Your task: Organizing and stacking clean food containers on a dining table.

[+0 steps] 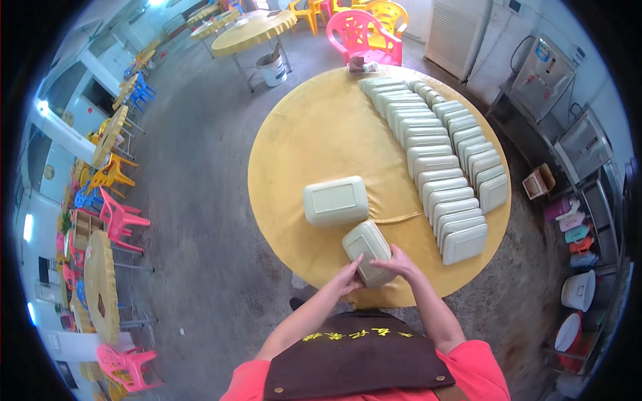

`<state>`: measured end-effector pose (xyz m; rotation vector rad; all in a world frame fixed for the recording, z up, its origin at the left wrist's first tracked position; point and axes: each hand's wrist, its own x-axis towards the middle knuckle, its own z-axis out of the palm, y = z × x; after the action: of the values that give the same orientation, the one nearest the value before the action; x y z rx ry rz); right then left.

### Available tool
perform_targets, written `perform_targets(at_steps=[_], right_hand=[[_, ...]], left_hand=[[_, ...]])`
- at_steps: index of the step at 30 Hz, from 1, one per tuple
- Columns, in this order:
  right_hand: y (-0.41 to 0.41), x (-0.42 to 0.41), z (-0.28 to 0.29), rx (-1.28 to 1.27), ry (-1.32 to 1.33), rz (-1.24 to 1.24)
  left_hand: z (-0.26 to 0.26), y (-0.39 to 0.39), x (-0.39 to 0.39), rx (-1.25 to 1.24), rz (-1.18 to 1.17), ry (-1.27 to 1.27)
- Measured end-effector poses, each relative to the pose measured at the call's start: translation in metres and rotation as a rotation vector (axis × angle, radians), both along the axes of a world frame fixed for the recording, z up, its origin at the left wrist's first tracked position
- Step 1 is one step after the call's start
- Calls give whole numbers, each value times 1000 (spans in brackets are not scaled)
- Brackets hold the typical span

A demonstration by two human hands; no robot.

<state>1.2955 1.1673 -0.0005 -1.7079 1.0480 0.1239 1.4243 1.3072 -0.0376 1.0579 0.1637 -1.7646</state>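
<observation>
Both my hands hold a pale green, closed takeaway food box [368, 253] at the near side of a round table [311, 130] with a yellow cover. My left hand [350, 278] grips its left near side, thumb on the lid. On its right side sits my right hand [398, 263], with the thumb lying across the lid. Just beyond, a stack of similar pale containers [336, 200] rests on the cover, bottom side up. To the right, a long row of matching boxes [446, 195] leans in overlapping order, and a shorter second row [476, 150] runs beside it.
A dark item and a small pale packet [370, 66] lie at the table's far edge. Behind it stands a pink plastic chair [363, 32]. A white bucket [272, 70] is under another table. Steel water dispensers [541, 77] and shelves with jugs [577, 234] line the right wall.
</observation>
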Motion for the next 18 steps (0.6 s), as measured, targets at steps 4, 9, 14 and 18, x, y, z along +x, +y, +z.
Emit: perform_targets(at_steps=[4,9,14,18], right_hand=[[57,33,47,-314,53,100],[121,121,83,-305,-106,119],[176,263,95,-278,-313,143],[218,360,121,-190,-377,295]], left_hand=[[16,35,28,-166,5,241],[22,110,122,-299,169,191],[71,172,247,-315,364,-115],[92,221,348,-288,459,-202]])
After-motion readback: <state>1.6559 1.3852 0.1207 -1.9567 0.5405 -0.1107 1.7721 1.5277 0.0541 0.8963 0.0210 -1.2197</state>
